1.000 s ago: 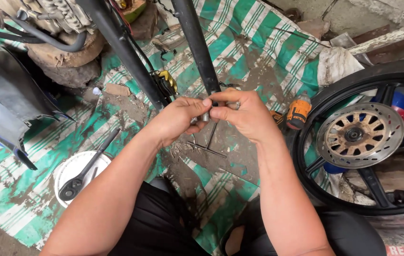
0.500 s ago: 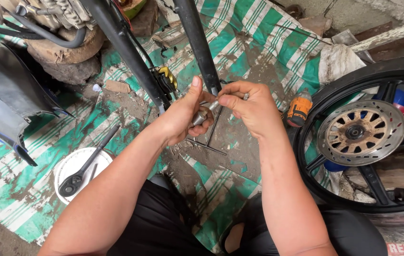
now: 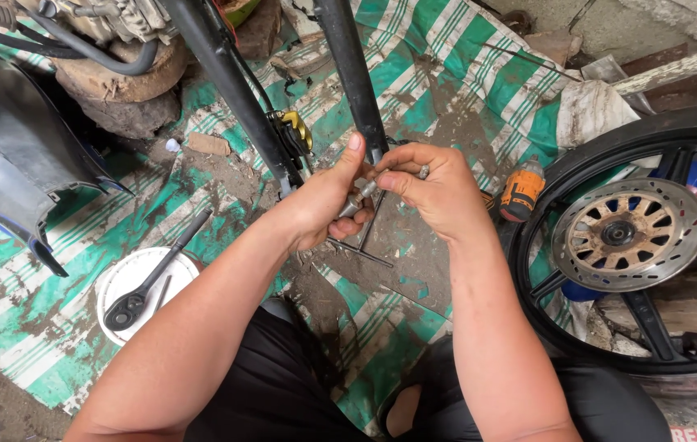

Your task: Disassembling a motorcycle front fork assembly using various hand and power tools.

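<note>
Both hands raised together above a green-striped tarp (image 3: 414,90), just below the right fork leg (image 3: 352,74). Left hand (image 3: 324,205) closed around a small metal part (image 3: 363,195), thumb up against the fork leg. Right hand (image 3: 434,192) pinching the same part at its top, a ring on one finger. T-handle tool (image 3: 365,245) lying on the tarp under the hands. Ratchet (image 3: 156,274) resting across a white lid (image 3: 123,286) at left. Wheel (image 3: 631,237) with brake disc at right, orange drill (image 3: 520,192) near it.
</note>
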